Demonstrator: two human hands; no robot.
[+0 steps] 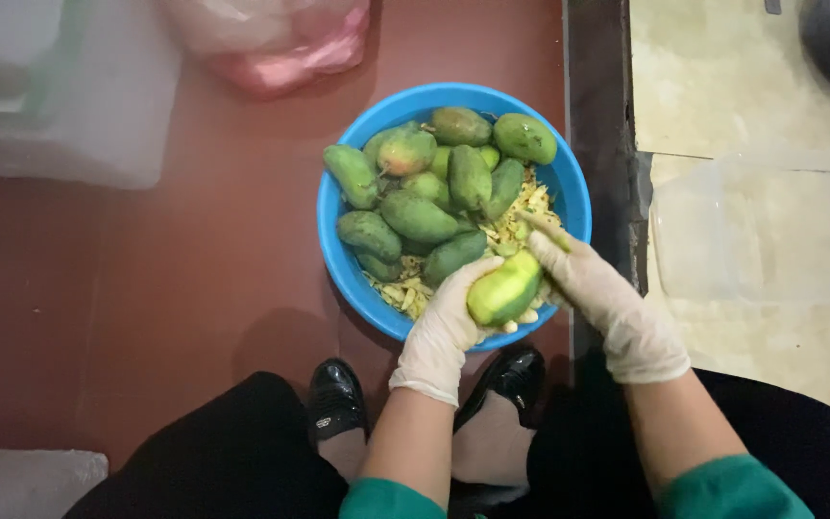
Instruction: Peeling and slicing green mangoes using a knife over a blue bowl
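A round blue basin (338, 245) on the red-brown floor holds several green mangoes (417, 217) and a heap of pale yellow peelings (514, 221). My left hand (442, 332), in a thin whitish glove, grips a partly peeled mango (503, 288) over the basin's near rim. My right hand (599, 288), gloved the same way, presses against that mango's right side; a thin pale tool or strip juts from its fingers toward the peelings, and I cannot tell which it is.
My black shoes (334, 399) and dark trouser legs sit just below the basin. A pink plastic bag (285, 43) lies beyond it, a white box (60, 91) at top left, and a clear plastic container (761, 231) on pale tiles at right.
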